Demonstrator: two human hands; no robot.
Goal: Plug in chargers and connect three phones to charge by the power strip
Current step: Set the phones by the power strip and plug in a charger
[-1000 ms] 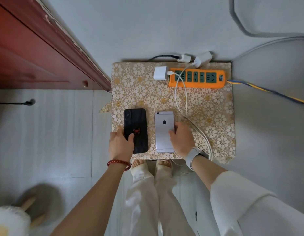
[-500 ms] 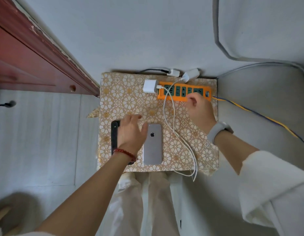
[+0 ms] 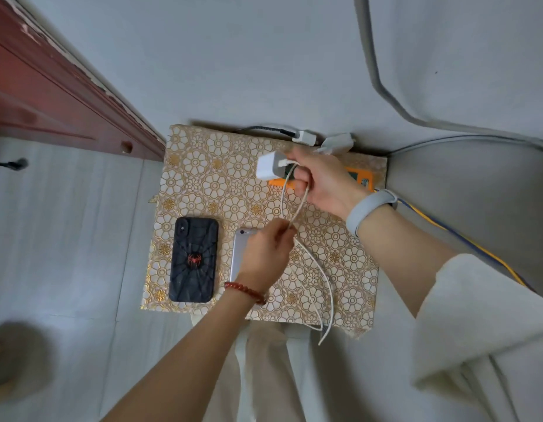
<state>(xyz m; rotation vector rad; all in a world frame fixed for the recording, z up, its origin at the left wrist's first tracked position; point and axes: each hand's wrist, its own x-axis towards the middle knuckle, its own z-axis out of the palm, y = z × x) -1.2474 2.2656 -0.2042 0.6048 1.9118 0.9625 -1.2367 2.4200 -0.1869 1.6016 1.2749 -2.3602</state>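
My right hand (image 3: 322, 181) grips a white charger block (image 3: 268, 167) by its cable end, lifted just above the left end of the orange power strip (image 3: 360, 179), which my hand mostly hides. My left hand (image 3: 268, 254) pinches the white cable (image 3: 323, 274) that loops down from the block and hangs off the table's near edge. A black phone with a red spider case (image 3: 193, 258) lies face down at the left. A silver phone (image 3: 238, 254) lies beside it, largely under my left hand.
The floral-patterned table (image 3: 209, 184) stands against a grey wall. Two more white chargers (image 3: 306, 137) (image 3: 338, 141) sit at its far edge, one with a black cable. A yellow-blue cord (image 3: 453, 236) runs right from the strip. Red wooden furniture (image 3: 51, 95) stands at the left.
My right hand moved from the strip's middle to the white charger block and lifted it. My left hand left the phones and took hold of the white cable.
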